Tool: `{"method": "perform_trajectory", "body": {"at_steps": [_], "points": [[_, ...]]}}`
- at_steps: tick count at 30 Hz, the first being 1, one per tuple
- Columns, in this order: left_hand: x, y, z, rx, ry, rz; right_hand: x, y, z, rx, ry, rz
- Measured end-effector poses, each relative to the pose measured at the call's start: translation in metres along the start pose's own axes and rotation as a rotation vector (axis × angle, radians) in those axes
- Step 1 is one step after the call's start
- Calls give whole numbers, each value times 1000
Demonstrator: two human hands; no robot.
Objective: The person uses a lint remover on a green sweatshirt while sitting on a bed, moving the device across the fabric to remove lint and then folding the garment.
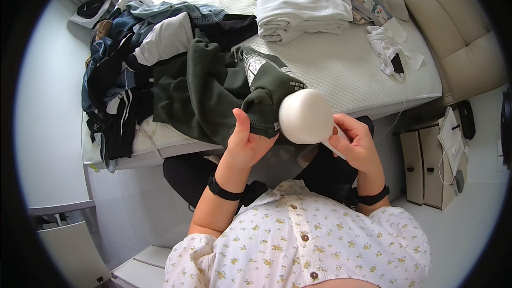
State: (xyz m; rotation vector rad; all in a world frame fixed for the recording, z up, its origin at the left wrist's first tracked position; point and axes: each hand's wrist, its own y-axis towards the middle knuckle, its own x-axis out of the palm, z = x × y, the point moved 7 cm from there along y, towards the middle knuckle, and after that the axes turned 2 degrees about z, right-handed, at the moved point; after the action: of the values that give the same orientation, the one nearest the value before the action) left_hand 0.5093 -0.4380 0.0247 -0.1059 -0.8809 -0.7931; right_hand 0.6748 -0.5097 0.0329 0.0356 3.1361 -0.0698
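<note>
A dark green sweatshirt (212,84) with white print lies bunched over the edge of the bed. Its ribbed cuff (262,125) rests on the fingers of my left hand (249,144), whose thumb points up, apart from the cloth. In my right hand (356,142) is the handle of a white handheld device with a large round head (306,116), which looks like a fabric shaver. That head is right beside the cuff; its working face is turned out of sight, so whether it touches the cloth cannot be told.
A heap of dark clothes (108,68) covers the bed's left side, with a rolled pale grey garment (166,40) on it. Folded white fabric (302,8) lies farther back. Crumpled white cloth (384,46) is near the headboard (452,28). A beige cabinet (430,168) stands at right.
</note>
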Motion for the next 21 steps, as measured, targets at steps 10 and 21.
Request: {"method": "perform_trajectory", "body": {"at_steps": [10,21], "points": [[-18,-10,-13,-117,-4,15,33,13,-21,-116,74,-160],[-9,-5,0,-6,-338,15,1,3,10,-46,0,-7]]}}
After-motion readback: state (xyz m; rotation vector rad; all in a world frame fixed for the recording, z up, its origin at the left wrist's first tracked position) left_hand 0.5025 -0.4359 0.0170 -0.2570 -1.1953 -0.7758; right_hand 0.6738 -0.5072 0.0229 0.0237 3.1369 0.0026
